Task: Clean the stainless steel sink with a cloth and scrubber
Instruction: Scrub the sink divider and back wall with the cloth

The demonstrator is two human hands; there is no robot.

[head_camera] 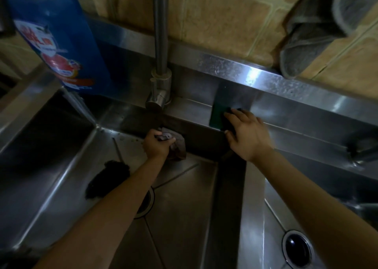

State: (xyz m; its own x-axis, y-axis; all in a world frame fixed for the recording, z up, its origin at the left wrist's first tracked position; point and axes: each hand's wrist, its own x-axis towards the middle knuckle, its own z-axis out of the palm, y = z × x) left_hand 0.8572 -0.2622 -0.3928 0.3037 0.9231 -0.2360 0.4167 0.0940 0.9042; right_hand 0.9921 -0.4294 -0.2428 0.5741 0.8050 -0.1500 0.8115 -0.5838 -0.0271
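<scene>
A double-bowl stainless steel sink point(61, 166) fills the view. My left hand point(156, 144) grips a bunched brownish cloth point(178, 148) against the back wall of the left bowl, just below the faucet base point(159, 96). On the back ledge right of the faucet lies a dark green scrubber pad point(217, 115). My right hand point(248, 134) rests on that pad with its fingers spread and fairly straight, covering the pad's right part.
A blue detergent pouch point(57, 35) stands at the back left. A dark brush point(108, 178) lies in the left bowl near its drain point(146, 203). The right bowl's drain point(297, 248) is at lower right. Grey cloths point(311, 35) hang on the tiled wall.
</scene>
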